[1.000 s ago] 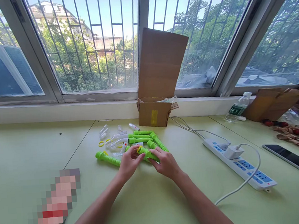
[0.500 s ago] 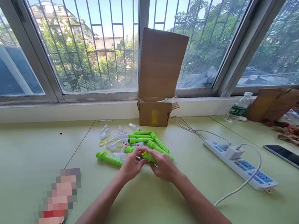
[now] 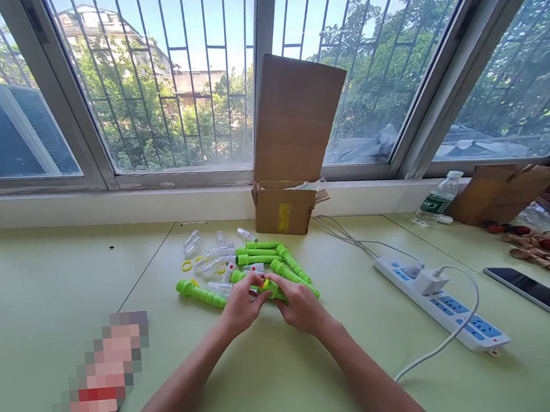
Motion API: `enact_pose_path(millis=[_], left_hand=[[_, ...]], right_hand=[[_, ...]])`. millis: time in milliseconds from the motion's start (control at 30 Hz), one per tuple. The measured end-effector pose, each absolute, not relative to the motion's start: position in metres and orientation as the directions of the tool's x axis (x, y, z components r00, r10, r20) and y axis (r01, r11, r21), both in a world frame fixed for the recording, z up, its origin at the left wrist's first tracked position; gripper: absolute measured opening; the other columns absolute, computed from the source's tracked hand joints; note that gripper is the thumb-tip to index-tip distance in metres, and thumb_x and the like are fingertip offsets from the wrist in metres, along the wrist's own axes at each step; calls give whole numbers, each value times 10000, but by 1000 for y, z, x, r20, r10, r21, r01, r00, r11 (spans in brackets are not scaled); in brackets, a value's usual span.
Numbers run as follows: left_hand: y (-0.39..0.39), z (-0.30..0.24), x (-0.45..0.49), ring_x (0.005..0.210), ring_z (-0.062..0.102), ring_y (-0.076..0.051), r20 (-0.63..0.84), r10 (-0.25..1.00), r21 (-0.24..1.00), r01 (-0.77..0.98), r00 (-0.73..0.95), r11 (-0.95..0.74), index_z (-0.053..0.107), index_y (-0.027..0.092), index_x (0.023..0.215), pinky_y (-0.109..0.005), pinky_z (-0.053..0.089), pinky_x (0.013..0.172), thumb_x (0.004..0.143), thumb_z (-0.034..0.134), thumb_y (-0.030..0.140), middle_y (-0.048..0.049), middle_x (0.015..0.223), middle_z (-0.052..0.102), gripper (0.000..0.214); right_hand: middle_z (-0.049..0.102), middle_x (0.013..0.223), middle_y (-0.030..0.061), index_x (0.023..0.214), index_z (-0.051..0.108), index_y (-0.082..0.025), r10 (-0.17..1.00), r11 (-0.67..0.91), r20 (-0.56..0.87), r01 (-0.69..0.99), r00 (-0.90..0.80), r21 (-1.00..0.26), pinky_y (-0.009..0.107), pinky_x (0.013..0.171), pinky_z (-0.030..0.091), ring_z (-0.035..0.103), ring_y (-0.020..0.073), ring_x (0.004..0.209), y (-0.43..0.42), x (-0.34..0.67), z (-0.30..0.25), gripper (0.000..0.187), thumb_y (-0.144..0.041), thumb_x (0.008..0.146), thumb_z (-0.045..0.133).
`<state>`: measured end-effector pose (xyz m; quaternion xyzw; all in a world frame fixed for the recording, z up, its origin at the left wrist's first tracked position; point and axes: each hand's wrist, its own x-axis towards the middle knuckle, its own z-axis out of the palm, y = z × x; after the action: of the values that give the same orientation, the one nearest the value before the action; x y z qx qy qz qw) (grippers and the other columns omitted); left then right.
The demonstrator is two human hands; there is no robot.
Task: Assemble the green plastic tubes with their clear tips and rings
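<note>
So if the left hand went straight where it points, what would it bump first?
Probably the green tube in the right hand, at its yellow ring end, though depth is hard to judge.

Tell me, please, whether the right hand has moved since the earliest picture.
Yes: judged against the cardboard box, the right hand has shifted slightly leftward, its fingers now closer to the left hand.

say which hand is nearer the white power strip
Right. The right hand is left of the power strip, not touching it; the left hand is farther off, on the other side of the right hand from the power strip.
</note>
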<state>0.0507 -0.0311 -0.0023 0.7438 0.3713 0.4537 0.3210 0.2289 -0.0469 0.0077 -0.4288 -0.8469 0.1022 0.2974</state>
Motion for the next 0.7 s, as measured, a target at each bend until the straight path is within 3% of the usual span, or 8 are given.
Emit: enact_pose_path(millis=[100, 333, 567, 700], left_hand=[[-31, -3, 51, 1015, 567, -181, 469, 830, 803, 244, 303, -543, 481, 188, 827, -251, 543, 667, 813, 565, 257, -69, 1101, 556, 109], [-29, -9, 53, 964, 575, -172, 499, 824, 785, 262, 269, -561, 475, 191, 826, -250, 545, 645, 816, 565, 238, -51, 994, 580, 102], [-30, -5, 52, 945, 593, -171, 530, 800, 732, 324, 282, -600, 498, 196, 804, -272, 538, 696, 815, 564, 224, -47, 980, 609, 73], [-29, 2, 47, 981, 603, -190, 558, 767, 664, 383, 317, -642, 525, 210, 849, -333, 514, 811, 800, 594, 256, -37, 986, 639, 96]], right_hand=[[567, 1285, 45, 1335, 384, -246, 793, 603, 414, 678, -447, -422, 369, 909, 487, 564, 227, 1130, -45, 230, 5, 632, -63, 743, 505], [576, 1275, 36, 1331, 397, -253, 794, 599, 420, 685, -440, -414, 373, 890, 496, 575, 234, 1113, -44, 231, 4, 629, -75, 740, 514], [587, 1259, 33, 1321, 412, -263, 791, 599, 431, 693, -434, -402, 371, 864, 511, 591, 234, 1086, -44, 231, 5, 637, -63, 724, 512], [593, 1250, 37, 1327, 404, -269, 799, 591, 441, 672, -409, -447, 382, 892, 503, 584, 232, 1100, -45, 230, 7, 619, -80, 748, 513]])
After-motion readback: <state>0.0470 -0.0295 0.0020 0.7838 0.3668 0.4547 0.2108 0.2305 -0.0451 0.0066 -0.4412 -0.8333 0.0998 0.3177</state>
